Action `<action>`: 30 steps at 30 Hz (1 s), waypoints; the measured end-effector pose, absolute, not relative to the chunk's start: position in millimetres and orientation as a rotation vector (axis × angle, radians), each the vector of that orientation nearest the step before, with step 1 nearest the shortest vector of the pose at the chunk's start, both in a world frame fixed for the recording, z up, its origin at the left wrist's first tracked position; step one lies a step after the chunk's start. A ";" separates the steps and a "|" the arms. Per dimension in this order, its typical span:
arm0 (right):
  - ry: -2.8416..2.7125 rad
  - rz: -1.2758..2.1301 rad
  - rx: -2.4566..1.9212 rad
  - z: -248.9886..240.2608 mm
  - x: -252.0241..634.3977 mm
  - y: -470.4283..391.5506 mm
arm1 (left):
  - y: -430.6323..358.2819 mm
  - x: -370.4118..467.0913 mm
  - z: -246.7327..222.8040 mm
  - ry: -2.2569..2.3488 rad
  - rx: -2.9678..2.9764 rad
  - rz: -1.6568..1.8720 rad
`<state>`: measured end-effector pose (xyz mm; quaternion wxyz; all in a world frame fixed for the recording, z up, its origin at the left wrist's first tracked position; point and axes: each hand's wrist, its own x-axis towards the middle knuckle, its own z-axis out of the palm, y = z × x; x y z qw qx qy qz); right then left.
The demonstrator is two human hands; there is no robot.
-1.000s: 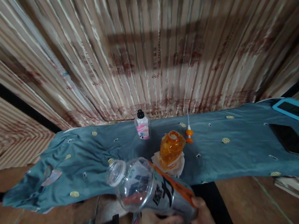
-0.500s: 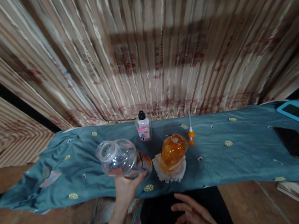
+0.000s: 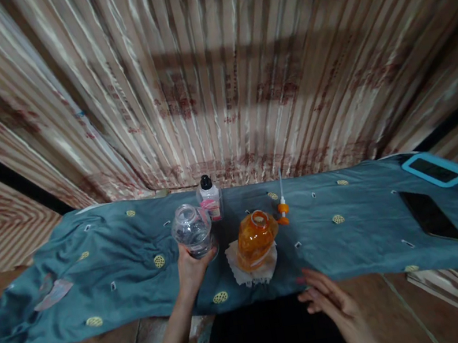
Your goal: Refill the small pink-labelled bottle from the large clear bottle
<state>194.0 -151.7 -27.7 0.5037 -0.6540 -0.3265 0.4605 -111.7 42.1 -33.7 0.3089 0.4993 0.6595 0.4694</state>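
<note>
Bare skin, nearest the viewer: the right hand lies open at the near edge of the teal cloth, fingers loosely spread, holding nothing; the left hand reaches farther in, fingers and thumb wrapped around the lower part of a clear plastic bottle, which stands upright on the cloth, mouth uncapped; just right of it, an orange bottle top rests on a white paper pad; behind, near the cloth's far edge, a small black-capped bottle stands just beside the clear one, with an orange-collared nozzle to its right; far right, a black phone and a blue-cased device; beyond, a striped curtain.
</note>
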 end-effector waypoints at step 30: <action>-2.386 0.122 -1.844 -32.8 293.7 78.3 | -15.4 -20.9 -56.1 1.166 1.393 1.226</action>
